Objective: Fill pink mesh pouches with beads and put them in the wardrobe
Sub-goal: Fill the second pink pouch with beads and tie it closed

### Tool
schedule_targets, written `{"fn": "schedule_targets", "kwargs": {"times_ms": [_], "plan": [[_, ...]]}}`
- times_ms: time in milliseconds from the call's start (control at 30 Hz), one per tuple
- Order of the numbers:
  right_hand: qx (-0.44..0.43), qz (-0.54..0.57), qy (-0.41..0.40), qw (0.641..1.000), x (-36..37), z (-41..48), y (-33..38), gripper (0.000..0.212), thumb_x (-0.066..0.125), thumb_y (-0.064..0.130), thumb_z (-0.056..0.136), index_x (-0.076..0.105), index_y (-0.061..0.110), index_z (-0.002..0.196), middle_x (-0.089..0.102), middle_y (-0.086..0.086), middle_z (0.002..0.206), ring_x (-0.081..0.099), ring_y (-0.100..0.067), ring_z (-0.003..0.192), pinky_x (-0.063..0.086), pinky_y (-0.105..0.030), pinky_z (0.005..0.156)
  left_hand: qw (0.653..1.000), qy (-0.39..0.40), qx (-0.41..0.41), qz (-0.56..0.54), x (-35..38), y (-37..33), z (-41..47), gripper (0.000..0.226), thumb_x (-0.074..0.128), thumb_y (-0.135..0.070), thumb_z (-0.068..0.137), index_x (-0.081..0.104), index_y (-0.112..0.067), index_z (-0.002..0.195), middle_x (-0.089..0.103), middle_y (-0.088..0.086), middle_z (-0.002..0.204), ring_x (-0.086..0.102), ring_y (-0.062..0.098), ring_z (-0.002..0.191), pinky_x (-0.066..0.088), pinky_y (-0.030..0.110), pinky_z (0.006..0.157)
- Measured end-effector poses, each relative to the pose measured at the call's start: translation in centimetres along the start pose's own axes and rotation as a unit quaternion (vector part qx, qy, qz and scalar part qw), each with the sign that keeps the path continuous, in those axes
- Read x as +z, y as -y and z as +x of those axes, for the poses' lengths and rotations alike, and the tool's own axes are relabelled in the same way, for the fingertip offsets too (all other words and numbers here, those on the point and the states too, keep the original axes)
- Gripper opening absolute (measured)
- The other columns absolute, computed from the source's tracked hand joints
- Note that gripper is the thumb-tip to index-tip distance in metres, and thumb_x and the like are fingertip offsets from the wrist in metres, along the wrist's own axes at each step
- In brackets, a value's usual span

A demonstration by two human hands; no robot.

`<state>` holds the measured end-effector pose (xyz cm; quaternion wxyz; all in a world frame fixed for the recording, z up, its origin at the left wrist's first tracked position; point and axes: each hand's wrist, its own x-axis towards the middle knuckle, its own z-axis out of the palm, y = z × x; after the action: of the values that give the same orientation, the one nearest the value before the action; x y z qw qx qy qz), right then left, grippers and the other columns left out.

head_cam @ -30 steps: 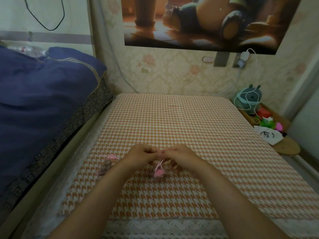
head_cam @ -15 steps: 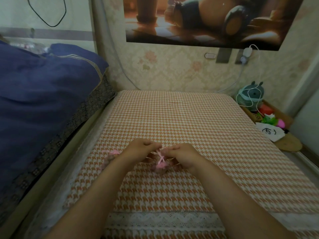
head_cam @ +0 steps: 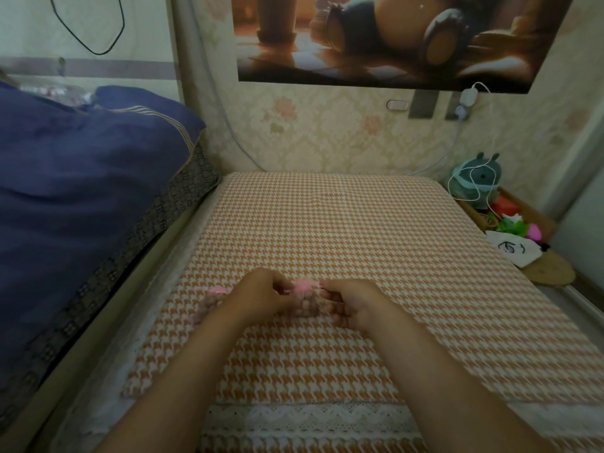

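Note:
A pink mesh pouch (head_cam: 307, 297) filled with beads stands on the orange houndstooth cloth (head_cam: 343, 230), its gathered pink top between my hands. My left hand (head_cam: 261, 294) pinches the drawstring on the pouch's left side. My right hand (head_cam: 351, 305) pinches the string on its right side, so the top is pulled tight. A second filled pink pouch (head_cam: 209, 304) lies on the cloth just left of my left wrist, partly hidden by it.
A dark blue quilt (head_cam: 81, 197) is piled on the bed to the left. At the right edge a wooden tray (head_cam: 536, 220) holds a grey plush toy (head_cam: 477, 181), a white cable and small colourful items. A wallpapered wall with a poster stands behind.
My hands have drawn apart sideways on the drawstring, and the pouch's pink top has bunched up tight between them. The view has tilted down slightly.

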<state>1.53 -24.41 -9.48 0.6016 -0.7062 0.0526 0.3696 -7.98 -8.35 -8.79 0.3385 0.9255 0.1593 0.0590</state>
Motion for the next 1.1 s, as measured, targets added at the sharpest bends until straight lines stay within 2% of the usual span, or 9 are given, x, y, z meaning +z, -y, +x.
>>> {"fn": "schedule_targets", "kwargs": {"times_ms": [133, 267, 367, 467, 533, 633, 800, 933, 1100], "plan": [[-0.085, -0.059, -0.083, 0.991, -0.5, -0.1, -0.2, 0.008, 0.076, 0.015, 0.083, 0.075, 0.008, 0.083, 0.069, -0.005, 0.068, 0.057, -0.015, 0.045, 0.038, -0.020, 0.039, 1.000, -0.010, -0.007, 0.005, 0.5, 0.3, 0.3, 0.020, 0.074, -0.034, 0.082, 0.078, -0.017, 0.091, 0.075, -0.001, 0.090, 0.068, 0.012, 0.082, 0.055, 0.032, 0.083], [-0.257, -0.197, -0.111, 0.940, -0.3, -1.0, -0.1, 0.005, 0.081, 0.023, 0.078, 0.080, 0.024, 0.073, 0.067, 0.013, 0.053, 0.062, -0.003, 0.053, 0.044, -0.020, 0.050, 1.000, -0.012, -0.004, 0.017, 0.8, 0.2, 0.4, 0.025, 0.069, -0.042, 0.084, 0.079, -0.020, 0.082, 0.075, -0.003, 0.080, 0.067, 0.009, 0.077, 0.055, 0.035, 0.080], [-0.339, -0.334, -0.117, 0.872, 0.2, -1.3, -0.4, 0.002, 0.079, 0.033, 0.077, 0.080, 0.034, 0.078, 0.071, 0.019, 0.075, 0.064, 0.002, 0.076, 0.051, -0.022, 0.071, 0.999, -0.015, 0.002, 0.029, 0.8, 0.2, 0.5, 0.029, 0.068, -0.046, 0.084, 0.079, -0.019, 0.082, 0.075, 0.000, 0.077, 0.068, 0.012, 0.075, 0.054, 0.034, 0.075], [-0.404, -0.430, -0.113, 0.799, 0.6, -1.5, -1.0, 0.008, 0.075, 0.036, 0.081, 0.080, 0.037, 0.087, 0.070, 0.017, 0.098, 0.061, -0.001, 0.090, 0.050, -0.026, 0.078, 0.999, -0.018, 0.006, 0.027, 0.8, 0.2, 0.4, 0.026, 0.067, -0.042, 0.086, 0.079, -0.020, 0.081, 0.075, 0.000, 0.076, 0.068, 0.011, 0.073, 0.054, 0.031, 0.074], [-0.419, -0.451, -0.107, 0.781, 0.8, -1.5, -1.2, 0.011, 0.073, 0.037, 0.083, 0.080, 0.035, 0.091, 0.069, 0.017, 0.106, 0.060, -0.002, 0.097, 0.048, -0.025, 0.082, 1.000, -0.011, 0.005, 0.029, 0.7, 0.3, 0.5, 0.025, 0.066, -0.041, 0.087, 0.079, -0.021, 0.079, 0.075, 0.000, 0.074, 0.068, 0.010, 0.071, 0.054, 0.031, 0.072], [-0.406, -0.439, -0.109, 0.794, 1.0, -1.3, -1.1, 0.011, 0.071, 0.037, 0.084, 0.079, 0.037, 0.091, 0.070, 0.017, 0.103, 0.061, -0.001, 0.095, 0.050, -0.027, 0.081, 0.998, 0.010, -0.009, 0.068, 0.2, 0.6, 0.5, 0.027, 0.064, -0.040, 0.087, 0.077, -0.020, 0.075, 0.071, 0.002, 0.068, 0.065, 0.013, 0.066, 0.050, 0.031, 0.066], [-0.366, -0.429, -0.129, 0.816, 1.1, -0.7, -1.1, 0.010, 0.073, 0.040, 0.081, 0.079, 0.039, 0.088, 0.071, 0.019, 0.099, 0.063, -0.002, 0.092, 0.053, -0.030, 0.081, 0.993, 0.001, -0.033, 0.110, -0.4, 0.6, 0.6, 0.025, 0.061, -0.027, 0.089, 0.077, -0.012, 0.078, 0.073, 0.007, 0.078, 0.066, 0.019, 0.075, 0.048, 0.027, 0.068], [-0.353, -0.428, -0.141, 0.820, 1.3, -0.6, -1.0, 0.011, 0.072, 0.042, 0.081, 0.079, 0.039, 0.089, 0.073, 0.018, 0.096, 0.064, -0.003, 0.087, 0.054, -0.029, 0.078, 0.992, 0.007, -0.040, 0.119, -0.6, 0.7, 0.5, 0.041, 0.061, -0.031, 0.088, 0.060, -0.008, 0.055, 0.058, 0.010, 0.056, 0.056, 0.022, 0.057, 0.040, 0.029, 0.055], [-0.344, -0.403, -0.122, 0.839, 1.3, -1.1, -0.7, 0.006, 0.073, 0.038, 0.082, 0.079, 0.038, 0.079, 0.074, 0.015, 0.076, 0.063, 0.002, 0.068, 0.052, -0.025, 0.066, 0.996, -0.067, 0.028, 0.058, -0.1, 0.5, 0.6, 0.035, 0.065, -0.031, 0.086, 0.067, -0.010, 0.058, 0.065, 0.005, 0.063, 0.060, 0.014, 0.062, 0.039, 0.018, 0.055]]}}
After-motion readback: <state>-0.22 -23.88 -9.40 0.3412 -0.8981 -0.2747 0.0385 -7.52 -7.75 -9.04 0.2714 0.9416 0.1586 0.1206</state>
